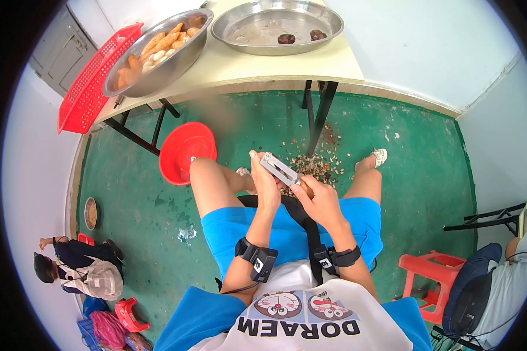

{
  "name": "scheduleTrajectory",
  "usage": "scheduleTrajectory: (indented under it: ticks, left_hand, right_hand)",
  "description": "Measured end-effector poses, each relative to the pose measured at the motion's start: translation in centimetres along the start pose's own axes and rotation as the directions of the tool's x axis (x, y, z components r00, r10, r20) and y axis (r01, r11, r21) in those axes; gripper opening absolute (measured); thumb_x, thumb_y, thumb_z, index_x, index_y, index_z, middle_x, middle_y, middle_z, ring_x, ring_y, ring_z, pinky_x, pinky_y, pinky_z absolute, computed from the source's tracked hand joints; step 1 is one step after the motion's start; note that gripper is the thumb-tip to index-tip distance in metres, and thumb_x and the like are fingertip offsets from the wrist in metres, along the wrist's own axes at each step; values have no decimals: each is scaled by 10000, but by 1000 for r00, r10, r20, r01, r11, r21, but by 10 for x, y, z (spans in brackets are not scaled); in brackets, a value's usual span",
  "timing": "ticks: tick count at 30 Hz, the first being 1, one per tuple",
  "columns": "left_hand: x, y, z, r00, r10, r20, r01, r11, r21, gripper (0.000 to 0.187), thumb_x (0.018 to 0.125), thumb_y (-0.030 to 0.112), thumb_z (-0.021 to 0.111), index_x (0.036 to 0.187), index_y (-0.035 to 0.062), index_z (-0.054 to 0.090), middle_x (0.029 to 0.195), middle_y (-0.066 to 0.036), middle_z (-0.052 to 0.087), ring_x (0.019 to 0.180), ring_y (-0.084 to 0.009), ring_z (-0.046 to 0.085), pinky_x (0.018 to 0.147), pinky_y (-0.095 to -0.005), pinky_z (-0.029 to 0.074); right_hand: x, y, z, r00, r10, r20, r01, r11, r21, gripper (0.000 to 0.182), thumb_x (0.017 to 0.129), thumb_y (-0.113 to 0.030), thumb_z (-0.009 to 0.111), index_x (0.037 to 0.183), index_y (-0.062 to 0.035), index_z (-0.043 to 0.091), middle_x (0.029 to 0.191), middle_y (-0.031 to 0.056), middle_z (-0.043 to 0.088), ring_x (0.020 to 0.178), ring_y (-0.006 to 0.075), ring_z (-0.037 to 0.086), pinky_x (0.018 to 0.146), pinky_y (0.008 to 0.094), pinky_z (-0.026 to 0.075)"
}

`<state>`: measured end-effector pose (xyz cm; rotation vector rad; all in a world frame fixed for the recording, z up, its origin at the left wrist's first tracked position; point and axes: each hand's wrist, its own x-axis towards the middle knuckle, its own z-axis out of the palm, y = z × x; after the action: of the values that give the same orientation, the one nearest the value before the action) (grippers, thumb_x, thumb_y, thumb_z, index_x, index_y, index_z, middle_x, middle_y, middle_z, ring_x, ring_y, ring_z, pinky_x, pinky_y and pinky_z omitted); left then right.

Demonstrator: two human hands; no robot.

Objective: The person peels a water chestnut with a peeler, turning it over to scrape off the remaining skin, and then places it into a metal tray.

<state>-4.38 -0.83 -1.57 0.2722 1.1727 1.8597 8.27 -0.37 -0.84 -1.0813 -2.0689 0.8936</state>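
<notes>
Both of my hands are together over my lap, around a grey metal peeler-like tool [280, 169]. My left hand [266, 178] is at the tool's left end, its fingers up along the frame. My right hand [317, 199] is closed at the other end, near a small brownish piece; whether that is a handle or a vegetable I cannot tell. Peelings [316, 168] lie scattered on the green floor just beyond my hands. A red basin [187, 153] stands on the floor to the left, beside my knee.
On the table [240, 71] ahead are a metal bowl [158, 73] of orange and pale roots, a red basket [82, 102] and a round tray [249, 29] with two dark pieces. A person [85, 266] is at lower left, another [509, 292] at right near a red stool [433, 269].
</notes>
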Motion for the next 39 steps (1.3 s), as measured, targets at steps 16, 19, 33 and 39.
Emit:
scheduleTrajectory:
  ticks: [16, 19, 33, 39]
  left_hand:
    - [5, -3, -7, 999, -32, -31, 31, 999, -40, 400, 883, 487, 297, 737, 141, 434, 567, -17, 478, 441, -81, 437, 345, -206, 281]
    - [4, -2, -7, 999, -11, -38, 10, 1000, -23, 392, 881, 482, 307, 742, 140, 437, 562, -19, 477, 432, -85, 431, 342, -207, 280]
    - [3, 3, -3, 1000, -11, -5, 11, 997, -70, 296, 890, 372, 318, 733, 141, 415, 522, 25, 392, 367, -56, 347, 301, -194, 209]
    - [0, 5, 5, 995, 74, -62, -75, 997, -28, 202, 905, 302, 300, 799, 149, 377, 557, 28, 395, 367, -47, 347, 291, -175, 210]
  right_hand:
    - [-1, -4, 6, 998, 40, 47, -44, 995, 89, 255, 825, -280, 544, 853, -27, 543, 653, 166, 575, 590, 362, 563, 507, 416, 430]
    - [0, -5, 4, 999, 34, 42, -36, 998, 58, 256, 820, -282, 550, 862, -29, 548, 653, 165, 576, 594, 362, 566, 511, 412, 436]
    - [0, 1, 6, 999, 22, 41, -25, 997, 77, 253, 820, -286, 550, 881, -41, 546, 656, 158, 576, 594, 361, 564, 513, 404, 434]
    - [-2, -1, 7, 997, 55, 45, -59, 994, 94, 247, 832, -283, 536, 873, -39, 528, 646, 153, 575, 585, 357, 562, 503, 405, 425]
